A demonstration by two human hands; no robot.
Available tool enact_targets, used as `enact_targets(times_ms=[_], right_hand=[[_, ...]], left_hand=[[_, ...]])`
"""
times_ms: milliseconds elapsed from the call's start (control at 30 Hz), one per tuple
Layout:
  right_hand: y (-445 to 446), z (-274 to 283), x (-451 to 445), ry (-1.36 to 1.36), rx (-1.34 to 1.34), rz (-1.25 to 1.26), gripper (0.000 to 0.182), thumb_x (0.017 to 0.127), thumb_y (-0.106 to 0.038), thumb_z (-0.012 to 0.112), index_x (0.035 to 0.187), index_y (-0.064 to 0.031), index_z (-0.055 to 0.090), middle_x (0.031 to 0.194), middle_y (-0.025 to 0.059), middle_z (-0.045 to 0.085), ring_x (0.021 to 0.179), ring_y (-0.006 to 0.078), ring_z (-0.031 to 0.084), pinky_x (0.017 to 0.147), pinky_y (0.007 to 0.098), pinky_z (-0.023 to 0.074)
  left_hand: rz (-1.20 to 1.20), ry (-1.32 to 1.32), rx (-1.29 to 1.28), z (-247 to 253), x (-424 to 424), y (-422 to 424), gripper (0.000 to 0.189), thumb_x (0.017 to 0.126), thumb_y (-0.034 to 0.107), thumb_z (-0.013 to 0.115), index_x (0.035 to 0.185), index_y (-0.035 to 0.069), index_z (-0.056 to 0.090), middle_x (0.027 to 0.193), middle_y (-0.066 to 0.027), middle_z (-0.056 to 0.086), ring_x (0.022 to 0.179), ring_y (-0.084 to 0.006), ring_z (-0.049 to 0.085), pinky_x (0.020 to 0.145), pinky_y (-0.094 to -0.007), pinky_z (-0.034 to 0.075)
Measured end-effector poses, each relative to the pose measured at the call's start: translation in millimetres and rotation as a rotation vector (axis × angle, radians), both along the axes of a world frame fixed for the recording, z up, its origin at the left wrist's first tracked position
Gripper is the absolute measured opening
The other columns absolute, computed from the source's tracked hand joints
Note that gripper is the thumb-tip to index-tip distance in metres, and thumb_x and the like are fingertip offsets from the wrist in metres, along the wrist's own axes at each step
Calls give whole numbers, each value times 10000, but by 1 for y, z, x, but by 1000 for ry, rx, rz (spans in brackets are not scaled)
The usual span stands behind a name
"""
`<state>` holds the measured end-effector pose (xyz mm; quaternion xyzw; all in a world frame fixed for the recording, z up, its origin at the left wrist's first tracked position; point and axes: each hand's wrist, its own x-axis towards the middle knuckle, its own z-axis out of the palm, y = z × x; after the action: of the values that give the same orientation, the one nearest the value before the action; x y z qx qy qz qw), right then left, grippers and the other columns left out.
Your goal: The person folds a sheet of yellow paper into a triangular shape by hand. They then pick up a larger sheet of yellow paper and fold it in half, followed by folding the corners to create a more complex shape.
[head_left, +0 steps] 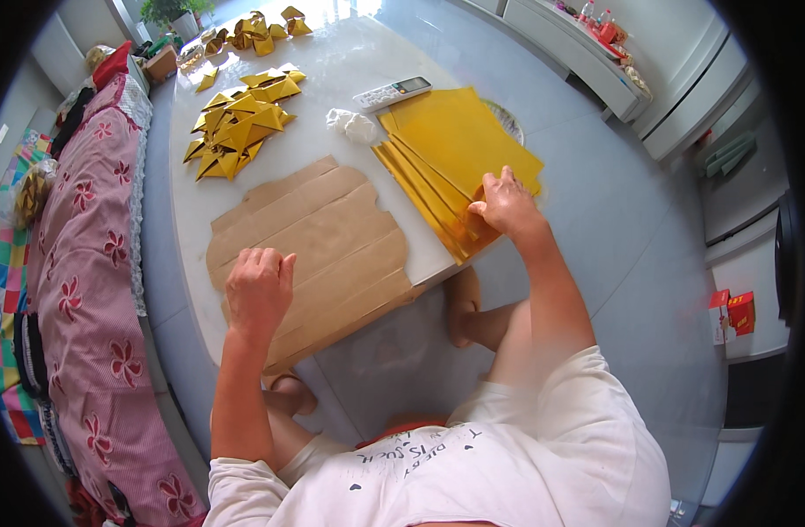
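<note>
A fanned stack of gold foil paper sheets [465, 138] lies at the right of the white table [340, 59]. My right hand [508, 201] rests on the near right part of the stack, thumb and fingertips at the sheets; whether it pinches one is not clear. My left hand [259, 283] is raised over the left part of a flat brown cardboard piece [330, 230], its fingers curled and nothing seen in it. Beyond the cardboard, a pile of folded gold paper pieces [244, 125] lies on the table's left side, and more folded gold pieces [260, 33] stand at the far end.
A white remote control [392, 94] touches the far edge of the stack. Crumpled white tissue [351, 125] lies left of the sheets. A sofa with a pink flowered cover [99, 263] runs along the left. A white cabinet [573, 53] stands at the far right.
</note>
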<state>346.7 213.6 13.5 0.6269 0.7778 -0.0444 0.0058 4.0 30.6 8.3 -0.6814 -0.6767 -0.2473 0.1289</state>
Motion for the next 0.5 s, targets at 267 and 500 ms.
enact_targets(times_ms=[267,500], right_hand=[[8,-7,8,-14,13,5,198,873,-104,584,1048,-11,603,1169,256,533,1096,388,581,901,427,523],[-27,7,-42,-23,504,227,191,812,-75,599,982,12,609,1276,304,538,1167,390,566,914,424,518]], left_hand=[[-8,49,-33,-3,0,0,214,854,194,699,743,62,574,755,-101,611,778,-290,593,678,-394,501],[32,-123,-153,0,-1,-8,232,861,224,709,765,41,601,764,-106,620,773,-263,609,657,-373,501]])
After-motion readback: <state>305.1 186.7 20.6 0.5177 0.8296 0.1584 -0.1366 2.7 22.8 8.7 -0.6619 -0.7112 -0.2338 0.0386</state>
